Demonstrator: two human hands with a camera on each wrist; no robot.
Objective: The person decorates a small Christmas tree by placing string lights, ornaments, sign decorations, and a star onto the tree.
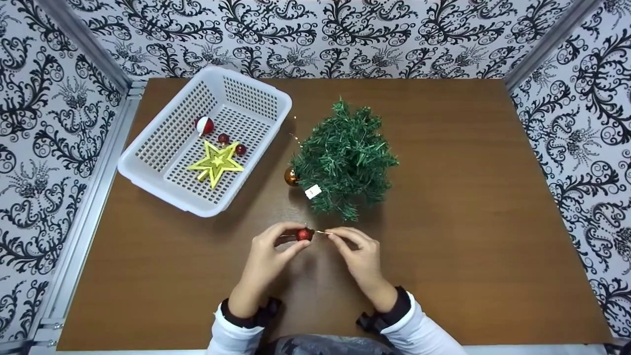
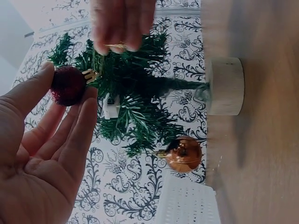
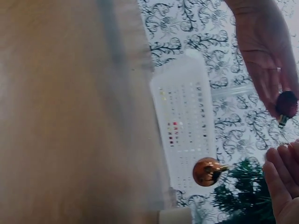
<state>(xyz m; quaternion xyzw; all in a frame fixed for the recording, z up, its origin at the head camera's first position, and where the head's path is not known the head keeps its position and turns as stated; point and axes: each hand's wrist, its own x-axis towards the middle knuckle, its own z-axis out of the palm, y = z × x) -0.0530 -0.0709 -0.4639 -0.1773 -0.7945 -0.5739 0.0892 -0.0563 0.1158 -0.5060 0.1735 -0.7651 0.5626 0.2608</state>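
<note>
Between thumb and fingers, my left hand [image 1: 266,257] holds a small red glitter bauble [image 1: 304,234] with a gold cap, in front of the tree. My right hand [image 1: 359,253] pinches the thin gold hanging cord [image 2: 115,45] of that bauble, just to its right. Close behind both hands stands a small green artificial Christmas tree [image 1: 347,155] on a round wooden base [image 2: 227,86]. A shiny copper-coloured bauble [image 2: 183,154] hangs low on the tree's left side, near a white tag [image 1: 313,191].
A white perforated plastic basket [image 1: 129,162] stands at the left back. Inside lie a yellow star [image 1: 216,162], a red-and-white bauble [image 1: 205,125] and small red baubles [image 1: 240,149]. Patterned panels [image 1: 365,39] enclose the brown table [image 1: 473,207] at the back and sides.
</note>
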